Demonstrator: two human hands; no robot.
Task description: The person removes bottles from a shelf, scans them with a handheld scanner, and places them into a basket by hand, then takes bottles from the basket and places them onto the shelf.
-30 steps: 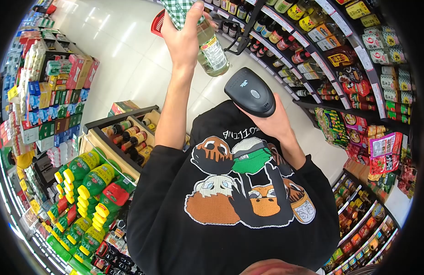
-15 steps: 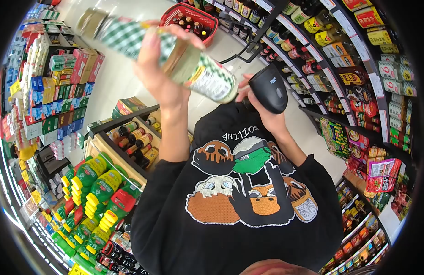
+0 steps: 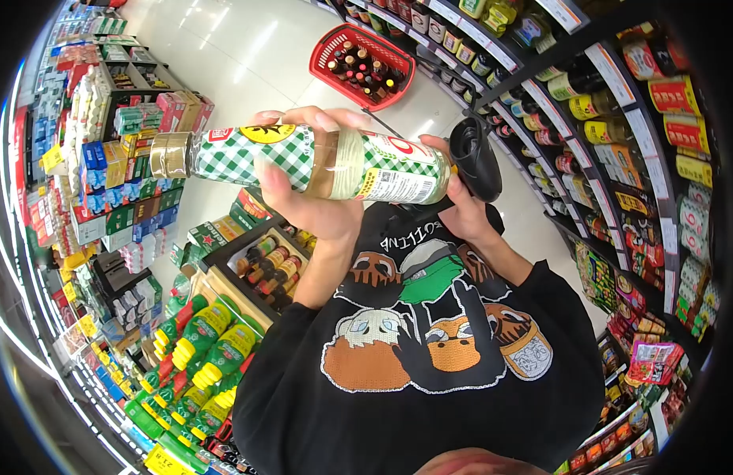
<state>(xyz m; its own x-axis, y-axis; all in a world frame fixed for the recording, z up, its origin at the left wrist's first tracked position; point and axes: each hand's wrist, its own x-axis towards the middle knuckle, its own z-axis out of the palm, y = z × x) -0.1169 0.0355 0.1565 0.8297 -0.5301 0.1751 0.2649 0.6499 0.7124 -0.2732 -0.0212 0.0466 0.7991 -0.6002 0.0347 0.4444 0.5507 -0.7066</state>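
Note:
Stretched sideways in front of my chest is a clear glass bottle (image 3: 338, 162) with a gold cap and green-and-white checked labels. My left hand (image 3: 315, 194) is closed round its middle, fingers over the far side and thumb on the near side; the cap points left. At the base end, my right hand (image 3: 461, 210) has its fingers against the bottle's bottom. A black handheld barcode scanner (image 3: 475, 162) is in that same hand, its head turned up beside the base. Its handle is mostly hidden behind the bottle and hand.
A red shopping basket (image 3: 362, 67) full of dark bottles stands on the floor ahead. Shelves of sauce bottles (image 3: 592, 107) curve along the right. On the left are a wooden crate (image 3: 220, 293) of bottles, green yellow-capped bottles (image 3: 208, 336) and stacked cartons (image 3: 105, 178).
The bottle has gone from slanting to nearly level, and its base now meets my right hand. The scanner has turned, showing its hollow front. The basket appears lower in view.

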